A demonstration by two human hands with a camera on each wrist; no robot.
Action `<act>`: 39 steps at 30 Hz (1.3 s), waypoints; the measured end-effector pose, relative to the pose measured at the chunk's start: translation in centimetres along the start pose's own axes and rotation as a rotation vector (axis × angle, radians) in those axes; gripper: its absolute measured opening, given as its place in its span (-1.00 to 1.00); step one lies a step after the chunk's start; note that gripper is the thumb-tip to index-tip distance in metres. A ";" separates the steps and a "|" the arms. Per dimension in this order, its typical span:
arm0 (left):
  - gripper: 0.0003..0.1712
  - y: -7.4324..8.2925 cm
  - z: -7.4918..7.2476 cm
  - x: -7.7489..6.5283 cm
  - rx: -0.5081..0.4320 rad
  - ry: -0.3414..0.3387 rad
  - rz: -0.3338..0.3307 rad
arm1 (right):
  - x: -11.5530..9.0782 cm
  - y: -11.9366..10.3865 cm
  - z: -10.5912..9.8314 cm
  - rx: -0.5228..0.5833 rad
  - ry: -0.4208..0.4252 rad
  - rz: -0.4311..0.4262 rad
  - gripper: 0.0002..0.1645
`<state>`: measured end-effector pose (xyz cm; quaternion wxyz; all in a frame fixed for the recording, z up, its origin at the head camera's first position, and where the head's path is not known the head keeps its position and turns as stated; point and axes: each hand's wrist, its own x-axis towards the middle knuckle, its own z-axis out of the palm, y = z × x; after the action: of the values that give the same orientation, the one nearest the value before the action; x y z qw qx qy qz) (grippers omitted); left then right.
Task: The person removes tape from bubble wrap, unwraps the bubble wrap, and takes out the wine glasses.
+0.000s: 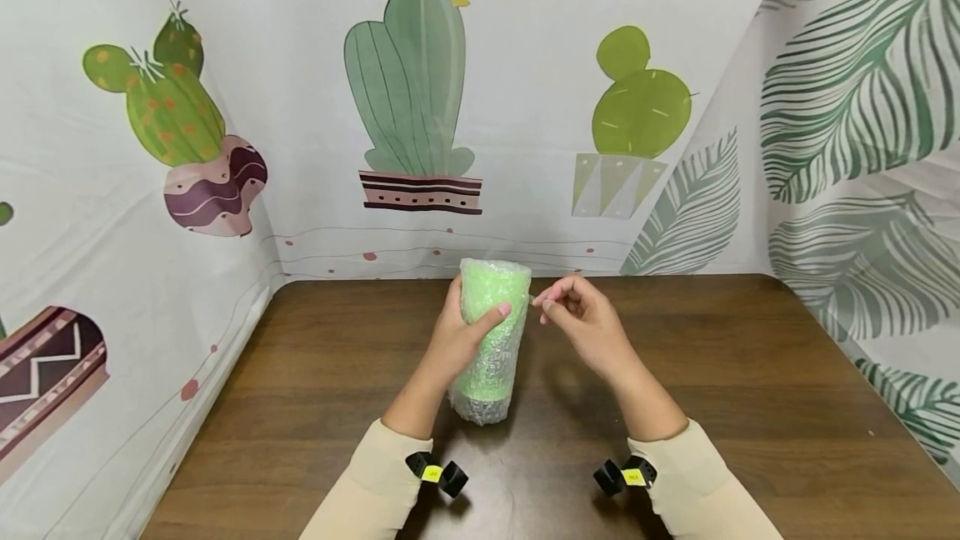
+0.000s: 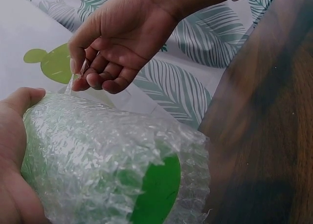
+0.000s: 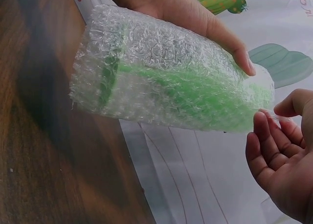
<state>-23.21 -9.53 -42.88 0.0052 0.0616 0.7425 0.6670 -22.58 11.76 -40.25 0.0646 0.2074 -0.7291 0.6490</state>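
My left hand (image 1: pixel 459 344) grips a bubble-wrapped green cylinder (image 1: pixel 495 357) around its upper side, thumb across the front. The cylinder is held tilted over the table, and the clear wrap covers it from end to end. On its right, near the top, my right hand (image 1: pixel 592 323) pinches a thin strip of clear tape (image 2: pixel 70 83) between thumb and forefinger. The strip stretches from the wrap to those fingertips. In the right wrist view the other fingers of the right hand (image 3: pixel 288 150) are loosely curled. The left palm is partly hidden behind the cylinder.
A dark brown wooden table (image 1: pixel 337 373) lies beneath both hands. Behind it hangs a white cloth (image 1: pixel 532 107) printed with cacti and leaves. Each sleeve cuff carries a small black wrist camera (image 1: pixel 452 478) on a strap.
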 end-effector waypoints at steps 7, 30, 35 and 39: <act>0.03 0.0 0.1 0.0 0.006 0.008 -0.003 | -0.1 0.1 -0.1 -0.006 -0.002 0.002 -0.91; 0.06 -0.1 0.0 0.1 0.025 0.029 -0.012 | -0.1 -0.2 -0.1 0.006 0.000 -0.006 -0.92; 0.07 0.0 0.0 0.0 0.031 0.032 -0.014 | -0.1 -0.2 -0.1 0.005 0.003 -0.003 -0.92; 0.07 0.0 0.0 0.0 0.031 0.036 -0.019 | -0.1 -0.2 -0.1 0.003 0.000 -0.002 -0.91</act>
<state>-23.23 -9.53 -42.87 -0.0028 0.0428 0.7532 0.6564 -22.42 11.86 -40.11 0.0650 0.2083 -0.7280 0.6499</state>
